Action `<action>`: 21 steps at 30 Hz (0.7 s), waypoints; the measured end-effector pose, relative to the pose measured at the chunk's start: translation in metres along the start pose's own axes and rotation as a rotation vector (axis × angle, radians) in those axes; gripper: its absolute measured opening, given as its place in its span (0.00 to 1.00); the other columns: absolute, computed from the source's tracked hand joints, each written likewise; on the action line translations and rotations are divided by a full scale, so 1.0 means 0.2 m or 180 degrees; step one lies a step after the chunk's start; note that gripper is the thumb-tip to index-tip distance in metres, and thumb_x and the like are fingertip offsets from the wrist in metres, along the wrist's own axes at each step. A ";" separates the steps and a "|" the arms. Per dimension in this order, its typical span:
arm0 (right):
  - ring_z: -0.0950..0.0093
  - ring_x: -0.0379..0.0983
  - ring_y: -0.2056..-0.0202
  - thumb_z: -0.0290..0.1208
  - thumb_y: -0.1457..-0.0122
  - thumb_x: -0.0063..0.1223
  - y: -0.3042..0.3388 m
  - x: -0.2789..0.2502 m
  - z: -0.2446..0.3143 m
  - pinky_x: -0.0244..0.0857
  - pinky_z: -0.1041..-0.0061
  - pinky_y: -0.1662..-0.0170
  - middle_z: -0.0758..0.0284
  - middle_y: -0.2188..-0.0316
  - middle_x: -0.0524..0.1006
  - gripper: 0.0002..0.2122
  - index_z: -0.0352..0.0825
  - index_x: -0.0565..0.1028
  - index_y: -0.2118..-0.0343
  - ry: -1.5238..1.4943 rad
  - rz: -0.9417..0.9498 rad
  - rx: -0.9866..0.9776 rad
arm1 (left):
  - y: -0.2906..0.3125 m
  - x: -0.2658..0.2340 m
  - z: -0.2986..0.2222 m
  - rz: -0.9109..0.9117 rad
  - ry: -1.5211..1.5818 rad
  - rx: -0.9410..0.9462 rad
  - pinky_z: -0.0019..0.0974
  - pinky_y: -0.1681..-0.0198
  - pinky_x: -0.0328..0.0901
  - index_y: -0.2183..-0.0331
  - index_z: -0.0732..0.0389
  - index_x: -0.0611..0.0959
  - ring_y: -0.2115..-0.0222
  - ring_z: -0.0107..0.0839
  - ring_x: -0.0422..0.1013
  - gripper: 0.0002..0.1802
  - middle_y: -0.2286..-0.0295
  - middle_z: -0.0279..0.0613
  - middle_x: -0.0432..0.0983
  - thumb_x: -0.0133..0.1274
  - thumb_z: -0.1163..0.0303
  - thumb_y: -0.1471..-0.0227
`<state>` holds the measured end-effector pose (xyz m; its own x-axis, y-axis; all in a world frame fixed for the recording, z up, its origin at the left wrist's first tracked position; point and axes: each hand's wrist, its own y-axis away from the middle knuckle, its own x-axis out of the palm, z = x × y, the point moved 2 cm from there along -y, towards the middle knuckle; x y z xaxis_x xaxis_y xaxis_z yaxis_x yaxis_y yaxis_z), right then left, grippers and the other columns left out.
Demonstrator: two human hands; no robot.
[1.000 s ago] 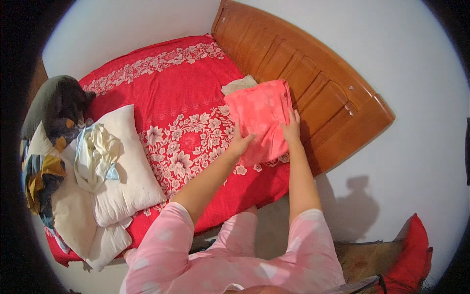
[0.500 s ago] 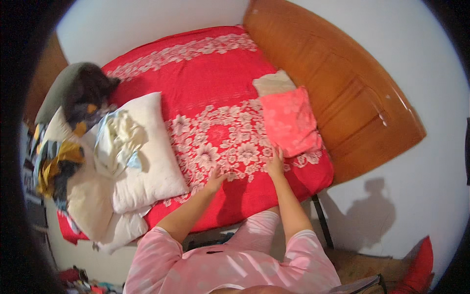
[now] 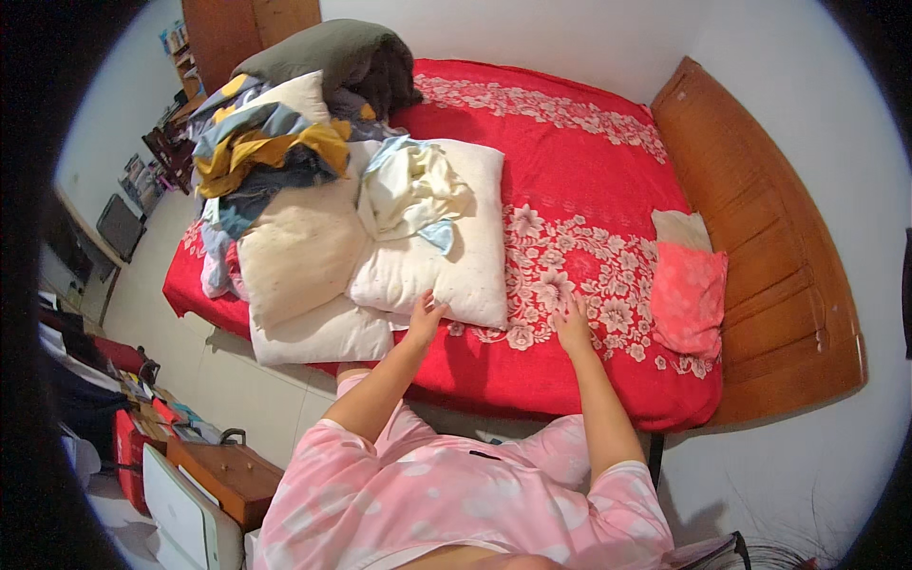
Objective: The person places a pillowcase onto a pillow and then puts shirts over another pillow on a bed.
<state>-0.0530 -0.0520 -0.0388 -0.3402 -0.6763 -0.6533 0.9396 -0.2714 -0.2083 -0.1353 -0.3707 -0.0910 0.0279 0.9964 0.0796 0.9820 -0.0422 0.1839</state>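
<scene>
My left hand is open at the near edge of a white pillow, its fingers apart; whether it touches the cloth I cannot tell. Over the flowered part of the red bedspread my right hand is also open and holds nothing. A crumpled cream and light blue garment lies on top of the white pillow. Beside it, more cream pillows are piled at the bed's left side, with a yellow, grey and navy cloth draped over them.
A folded pink cloth item and a beige one rest by the wooden headboard on the right. A dark green-grey bundle sits at the far left. At lower left stand a brown wooden box and a pale panel.
The view has swung to the left, so the pillows now lie nearer the middle. My hands have moved from beside the pink item toward the white pillow.
</scene>
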 end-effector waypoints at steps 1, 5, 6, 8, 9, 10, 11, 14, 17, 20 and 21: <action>0.56 0.52 0.42 0.29 0.46 0.50 -0.01 0.05 0.03 0.50 0.66 0.41 0.52 0.43 0.54 0.26 0.36 0.60 0.44 0.0019 0.0003 -0.0038 | -0.02 -0.08 0.00 -0.0015 0.0034 0.0021 0.40 0.48 0.59 0.45 0.62 0.60 0.48 0.43 0.58 0.36 0.47 0.53 0.57 0.56 0.69 0.53; 0.58 0.52 0.41 0.29 0.48 0.53 0.00 0.32 0.26 0.50 0.66 0.40 0.52 0.43 0.56 0.29 0.37 0.57 0.42 0.0483 0.0464 -0.0250 | -0.05 -0.43 0.05 -0.0460 -0.0139 0.0481 0.40 0.45 0.55 0.46 0.63 0.62 0.46 0.42 0.57 0.35 0.49 0.53 0.60 0.57 0.70 0.55; 0.57 0.51 0.41 0.29 0.49 0.53 0.00 0.37 0.23 0.49 0.66 0.40 0.51 0.43 0.55 0.30 0.35 0.57 0.42 0.0490 0.0558 -0.0299 | -0.01 -0.43 0.03 -0.0447 -0.0174 0.0555 0.40 0.45 0.55 0.46 0.63 0.63 0.47 0.42 0.57 0.34 0.49 0.52 0.61 0.57 0.71 0.55; 0.55 0.49 0.41 0.36 0.52 0.57 -0.04 0.52 0.32 0.48 0.65 0.40 0.49 0.42 0.53 0.36 0.31 0.53 0.42 0.0426 0.0851 -0.0358 | 0.03 -0.57 0.02 -0.0595 -0.0562 0.0736 0.40 0.45 0.54 0.47 0.63 0.64 0.47 0.42 0.58 0.32 0.48 0.50 0.59 0.56 0.72 0.54; 0.55 0.49 0.41 0.36 0.52 0.57 -0.08 0.61 0.37 0.48 0.65 0.40 0.49 0.42 0.53 0.36 0.31 0.53 0.42 0.0444 0.0882 -0.0386 | 0.06 -0.66 0.04 -0.0631 -0.0536 0.0727 0.40 0.45 0.54 0.47 0.63 0.64 0.47 0.42 0.58 0.32 0.48 0.50 0.59 0.56 0.72 0.54; 0.56 0.51 0.41 0.38 0.54 0.59 -0.13 0.69 0.38 0.49 0.66 0.40 0.48 0.43 0.54 0.39 0.30 0.52 0.42 0.0397 0.0539 -0.0003 | 0.08 -0.73 0.06 -0.0680 -0.0366 0.0637 0.40 0.45 0.55 0.47 0.62 0.64 0.47 0.42 0.58 0.32 0.48 0.50 0.59 0.56 0.72 0.54; 0.56 0.52 0.42 0.40 0.56 0.62 -0.17 0.75 0.36 0.49 0.66 0.40 0.48 0.43 0.55 0.42 0.29 0.50 0.41 0.0341 0.0193 0.0405 | 0.11 -0.78 0.08 -0.0713 -0.0212 0.0530 0.40 0.45 0.55 0.47 0.62 0.64 0.47 0.42 0.58 0.32 0.48 0.51 0.59 0.55 0.72 0.53; 0.56 0.55 0.43 0.44 0.62 0.65 -0.27 0.80 0.15 0.51 0.66 0.42 0.46 0.44 0.57 0.48 0.29 0.49 0.41 -0.0023 -0.0056 0.1248 | 0.20 -0.78 0.03 -0.0496 0.0076 0.0377 0.40 0.46 0.55 0.46 0.61 0.64 0.48 0.40 0.59 0.31 0.48 0.49 0.60 0.55 0.71 0.52; 0.55 0.59 0.46 0.38 0.61 0.65 -0.22 0.89 0.44 0.55 0.67 0.44 0.45 0.47 0.60 0.43 0.27 0.53 0.44 0.0072 0.0383 0.1515 | 0.36 -0.96 -0.03 -0.0548 -0.0002 0.0189 0.40 0.46 0.56 0.46 0.61 0.63 0.48 0.39 0.59 0.30 0.48 0.48 0.61 0.53 0.71 0.51; 0.54 0.65 0.51 0.32 0.59 0.56 -0.28 0.74 0.31 0.59 0.65 0.49 0.46 0.54 0.67 0.30 0.26 0.60 0.52 0.0289 0.0236 0.1091 | 0.34 -0.83 -0.05 -0.0383 0.0052 0.0298 0.39 0.47 0.57 0.47 0.62 0.64 0.49 0.38 0.60 0.28 0.49 0.47 0.62 0.52 0.71 0.50; 0.54 0.65 0.51 0.32 0.59 0.56 -0.27 0.73 0.36 0.59 0.65 0.49 0.46 0.54 0.67 0.30 0.26 0.60 0.52 0.0288 0.0276 0.1076 | 0.32 -0.81 -0.03 -0.0370 0.0069 0.0303 0.38 0.46 0.56 0.47 0.61 0.64 0.48 0.38 0.59 0.28 0.49 0.46 0.62 0.51 0.72 0.50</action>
<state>-0.1560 -0.1856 -0.0708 -0.2409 -0.6475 -0.7230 0.8945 -0.4372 0.0935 -0.0787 -0.5356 -0.0855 -0.0900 0.9924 0.0844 0.9917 0.0815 0.0993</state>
